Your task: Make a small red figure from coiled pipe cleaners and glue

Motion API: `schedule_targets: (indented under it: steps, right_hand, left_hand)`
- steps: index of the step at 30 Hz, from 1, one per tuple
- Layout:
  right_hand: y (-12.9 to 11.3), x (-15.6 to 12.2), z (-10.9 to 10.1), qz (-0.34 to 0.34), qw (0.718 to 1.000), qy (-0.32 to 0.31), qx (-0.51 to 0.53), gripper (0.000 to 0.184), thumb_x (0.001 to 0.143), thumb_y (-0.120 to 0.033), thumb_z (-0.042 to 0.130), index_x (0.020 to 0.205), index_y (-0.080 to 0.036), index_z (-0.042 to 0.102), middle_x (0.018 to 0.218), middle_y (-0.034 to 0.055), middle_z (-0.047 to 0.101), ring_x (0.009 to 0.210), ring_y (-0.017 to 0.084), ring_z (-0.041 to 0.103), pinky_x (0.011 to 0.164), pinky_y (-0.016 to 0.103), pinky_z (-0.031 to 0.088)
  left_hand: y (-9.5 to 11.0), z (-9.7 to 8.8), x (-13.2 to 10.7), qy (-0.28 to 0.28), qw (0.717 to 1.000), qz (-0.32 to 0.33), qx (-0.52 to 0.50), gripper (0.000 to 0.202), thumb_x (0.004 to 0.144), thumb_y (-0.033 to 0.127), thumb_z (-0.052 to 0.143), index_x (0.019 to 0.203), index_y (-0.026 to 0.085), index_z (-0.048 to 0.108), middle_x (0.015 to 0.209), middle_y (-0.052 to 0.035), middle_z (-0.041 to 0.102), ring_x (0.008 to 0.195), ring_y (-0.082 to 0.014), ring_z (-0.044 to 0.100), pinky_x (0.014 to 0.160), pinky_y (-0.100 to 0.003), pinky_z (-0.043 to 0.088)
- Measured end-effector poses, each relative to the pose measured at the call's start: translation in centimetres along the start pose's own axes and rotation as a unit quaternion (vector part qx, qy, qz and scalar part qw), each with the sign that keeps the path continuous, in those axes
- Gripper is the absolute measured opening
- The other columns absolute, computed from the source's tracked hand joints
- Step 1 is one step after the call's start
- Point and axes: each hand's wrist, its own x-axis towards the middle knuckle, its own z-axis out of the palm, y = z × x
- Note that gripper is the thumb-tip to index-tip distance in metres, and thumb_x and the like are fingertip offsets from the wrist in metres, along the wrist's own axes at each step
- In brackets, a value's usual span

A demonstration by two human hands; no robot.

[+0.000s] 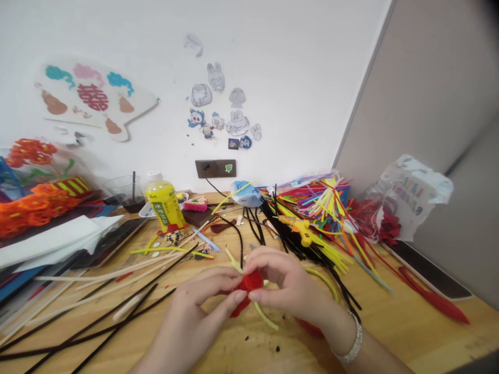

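Note:
My left hand and my right hand meet over the wooden table, and both pinch a small red pipe-cleaner flower. The fingers of both hands are curled round its red coil. A yellow-green stem runs out from under the flower toward me. A silver bracelet sits on my right wrist.
Long black and cream sticks lie at the left. A heap of coloured pipe cleaners and a yellow glue gun sit behind my hands. A yellow drink bottle, orange flowers, a plastic bag and red scissors ring the table.

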Motion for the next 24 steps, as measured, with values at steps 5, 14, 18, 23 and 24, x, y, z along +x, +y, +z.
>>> schedule_targets:
  steps: [5,14,18,23,24]
  right_hand:
    - [0.16,0.05,-0.01,0.002,1.0,-0.008,0.003,0.024,0.07,-0.02,0.069,0.094,-0.021,0.063,0.093,0.0042,0.057,0.088,0.015,0.055,0.079,0.029,0.046]
    - [0.13,0.0,-0.09,0.012,0.999,-0.02,0.026,0.024,0.07,-0.018,0.069,0.093,-0.021,0.064,0.094,0.0041,0.058,0.091,0.015,0.054,0.081,0.028,0.046]
    - [0.33,-0.08,0.0,0.018,1.0,-0.018,0.017,0.024,0.07,-0.021,0.069,0.094,-0.021,0.063,0.094,0.0042,0.058,0.09,0.016,0.054,0.081,0.03,0.046]
    - [0.54,-0.14,0.03,0.012,1.0,-0.027,0.004,0.023,0.071,-0.022,0.068,0.093,-0.021,0.063,0.093,0.0042,0.058,0.088,0.015,0.054,0.079,0.029,0.047]
    - [0.52,-0.14,0.01,0.013,0.999,-0.029,0.0,0.023,0.071,-0.022,0.068,0.093,-0.021,0.063,0.093,0.0041,0.058,0.088,0.015,0.054,0.078,0.028,0.047]
  left_hand:
    - [-0.03,-0.1,0.11,-0.014,1.0,-0.005,-0.002,0.014,0.071,0.024,0.062,0.06,0.025,0.071,0.071,-0.0032,0.074,0.066,-0.0189,0.068,0.062,-0.027,0.054]
    - [0.07,-0.26,-0.01,-0.033,0.999,0.011,-0.01,0.019,0.075,0.024,0.058,0.058,0.024,0.069,0.066,-0.0021,0.073,0.06,-0.0171,0.067,0.057,-0.024,0.052]
    - [0.23,-0.21,0.11,-0.03,1.0,0.005,-0.008,0.019,0.074,0.025,0.059,0.057,0.025,0.068,0.064,-0.0015,0.073,0.059,-0.0174,0.066,0.056,-0.024,0.052]
    - [0.32,-0.3,0.16,-0.052,0.998,-0.023,-0.026,0.021,0.074,0.025,0.059,0.055,0.024,0.067,0.059,-0.0006,0.071,0.054,-0.0164,0.064,0.054,-0.024,0.051]
    - [0.32,-0.33,0.15,-0.056,0.998,-0.027,-0.03,0.021,0.074,0.025,0.059,0.054,0.024,0.067,0.058,-0.0006,0.071,0.053,-0.0162,0.064,0.053,-0.024,0.05]
